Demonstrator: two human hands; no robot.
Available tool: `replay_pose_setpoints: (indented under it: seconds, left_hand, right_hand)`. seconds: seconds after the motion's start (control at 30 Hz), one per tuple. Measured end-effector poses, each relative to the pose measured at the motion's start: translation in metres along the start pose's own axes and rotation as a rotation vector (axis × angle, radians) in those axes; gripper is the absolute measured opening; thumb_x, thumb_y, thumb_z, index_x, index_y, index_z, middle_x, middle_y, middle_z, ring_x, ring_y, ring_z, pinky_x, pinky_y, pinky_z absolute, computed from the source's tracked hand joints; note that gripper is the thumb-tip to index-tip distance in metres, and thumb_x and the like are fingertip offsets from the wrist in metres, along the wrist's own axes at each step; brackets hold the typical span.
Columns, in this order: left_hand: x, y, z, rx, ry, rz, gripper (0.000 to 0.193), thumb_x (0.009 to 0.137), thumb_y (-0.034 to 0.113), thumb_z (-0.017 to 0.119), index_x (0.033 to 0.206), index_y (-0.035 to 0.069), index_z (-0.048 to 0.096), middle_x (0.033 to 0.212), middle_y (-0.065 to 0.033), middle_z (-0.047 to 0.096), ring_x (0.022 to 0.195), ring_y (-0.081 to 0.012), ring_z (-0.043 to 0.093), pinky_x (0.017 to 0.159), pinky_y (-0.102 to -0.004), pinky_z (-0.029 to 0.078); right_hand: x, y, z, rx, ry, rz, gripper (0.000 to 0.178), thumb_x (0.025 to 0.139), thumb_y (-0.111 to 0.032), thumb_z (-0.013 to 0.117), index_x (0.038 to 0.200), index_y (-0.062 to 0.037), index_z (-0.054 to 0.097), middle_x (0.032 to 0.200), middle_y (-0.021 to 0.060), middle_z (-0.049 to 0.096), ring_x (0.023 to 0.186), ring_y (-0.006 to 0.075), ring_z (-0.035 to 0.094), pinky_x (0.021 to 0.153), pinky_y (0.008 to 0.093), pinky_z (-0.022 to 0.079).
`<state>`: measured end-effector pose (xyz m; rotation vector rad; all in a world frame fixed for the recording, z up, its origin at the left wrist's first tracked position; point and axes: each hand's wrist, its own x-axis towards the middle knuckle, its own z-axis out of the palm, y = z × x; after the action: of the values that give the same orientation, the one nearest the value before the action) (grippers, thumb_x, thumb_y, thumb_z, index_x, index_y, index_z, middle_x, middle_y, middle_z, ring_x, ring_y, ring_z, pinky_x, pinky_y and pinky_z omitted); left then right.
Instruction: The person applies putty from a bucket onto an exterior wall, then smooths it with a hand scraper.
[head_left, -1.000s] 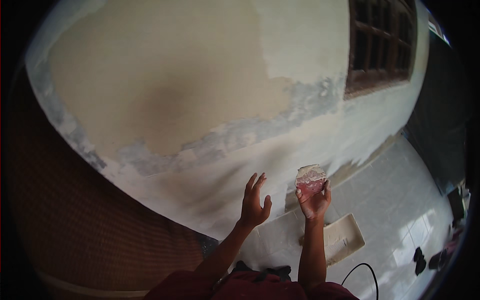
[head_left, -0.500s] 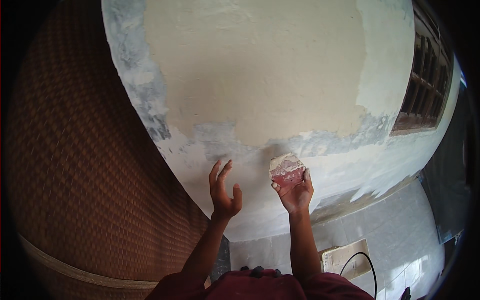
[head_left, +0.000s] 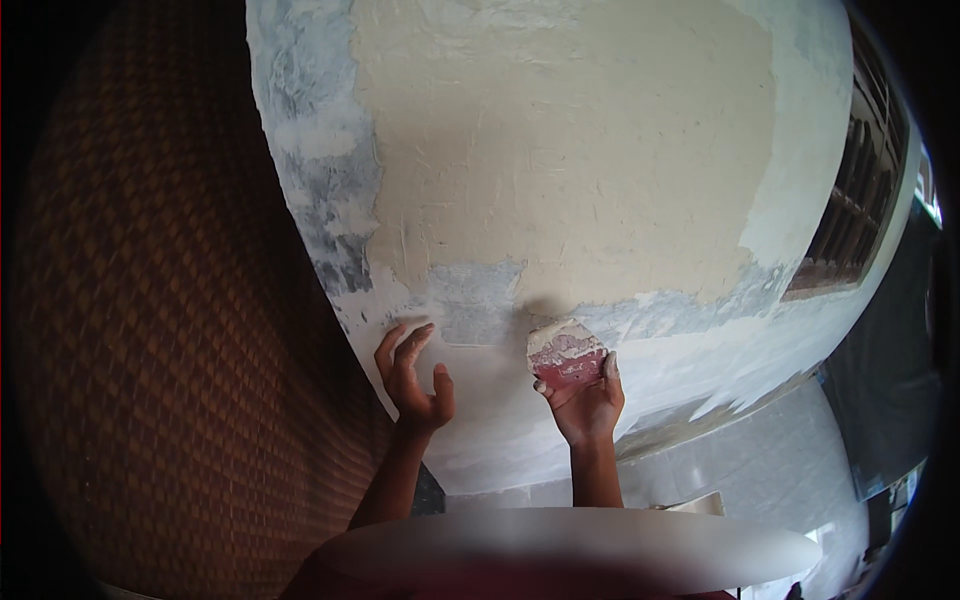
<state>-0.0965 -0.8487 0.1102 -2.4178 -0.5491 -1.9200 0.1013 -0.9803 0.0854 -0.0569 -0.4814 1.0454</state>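
Note:
In my right hand [head_left: 588, 408] is a flat red putty spreader [head_left: 572, 370], its upper part smeared with cream putty. My thumb and fingers grip its lower edges. It stands in front of the wall [head_left: 690, 375], below a broad patch of cream putty [head_left: 570, 150]; whether it touches cannot be told. My left hand [head_left: 415, 385] is raised to the left of it, fingers curved and apart, holding nothing. Between the hands and the cream patch lies a bare grey area [head_left: 480, 300] of wall.
A brown woven panel [head_left: 180, 330] fills the left side, close to my left arm. A dark barred window [head_left: 855, 190] is at the right. Below are grey floor tiles [head_left: 770, 450] and a cream tray [head_left: 700, 505], partly covered by a pale blurred rounded shape [head_left: 560, 545] low in view.
The view has shifted, so the wall appears further right. Both hands keep nearly the same pose, the spreader still in the right. A pale blurred shape has come in at the bottom.

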Motion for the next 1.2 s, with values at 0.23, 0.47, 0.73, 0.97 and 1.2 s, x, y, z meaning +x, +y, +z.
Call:
replay_pose_setpoints:
  seconds: [0.23,0.47,0.73,0.97,1.2]
  left_hand:
    - [-0.001,-0.053,0.013,0.072,0.138,0.05,0.04,0.082,0.009,0.055,0.119,-0.004,0.054,0.117,-0.0196,0.064,0.128,-0.038,0.043,0.109,-0.0493,0.037]
    - [0.013,-0.106,0.019,0.092,0.152,0.104,0.037,0.081,0.011,0.055,0.116,-0.002,0.053,0.123,-0.0199,0.06,0.128,-0.0391,0.041,0.11,-0.0515,0.035]
    - [0.003,-0.146,0.04,0.028,0.222,0.243,0.042,0.086,0.015,0.057,0.124,0.002,0.046,0.131,-0.0218,0.051,0.126,-0.04,0.042,0.109,-0.0553,0.034]
    - [-0.005,-0.153,0.038,-0.009,0.199,0.26,0.04,0.086,0.018,0.057,0.122,0.003,0.046,0.132,-0.0225,0.05,0.129,-0.0407,0.039,0.111,-0.0565,0.032]
    - [-0.011,-0.161,0.034,-0.024,0.194,0.296,0.035,0.086,0.019,0.056,0.117,0.004,0.048,0.127,-0.0226,0.053,0.13,-0.0414,0.039,0.111,-0.0572,0.031]
  right_hand:
    - [0.042,0.023,0.014,-0.375,-0.077,-0.17,0.063,0.102,-0.048,0.048,0.136,0.0051,0.051,0.13,0.0191,0.061,0.112,0.0339,0.063,0.086,0.0447,0.053]
    - [0.064,0.042,0.041,-1.388,-0.097,-0.775,0.039,0.095,-0.026,0.054,0.114,0.0043,0.069,0.122,0.0222,0.066,0.114,0.0366,0.058,0.095,0.0465,0.048]
    - [0.074,0.079,0.05,-2.031,-0.101,-1.104,0.04,0.077,-0.018,0.074,0.114,-0.0033,0.07,0.121,0.0163,0.068,0.112,0.0415,0.055,0.095,0.0476,0.046]
    - [0.076,0.102,0.043,-2.181,0.037,-1.168,0.042,0.077,-0.021,0.074,0.116,-0.0048,0.071,0.122,0.0149,0.068,0.113,0.0407,0.055,0.099,0.0474,0.044]
    - [0.085,0.123,0.024,-2.247,0.126,-1.228,0.046,0.076,-0.023,0.076,0.119,-0.0069,0.071,0.125,0.0124,0.067,0.118,0.0372,0.052,0.102,0.0461,0.041]
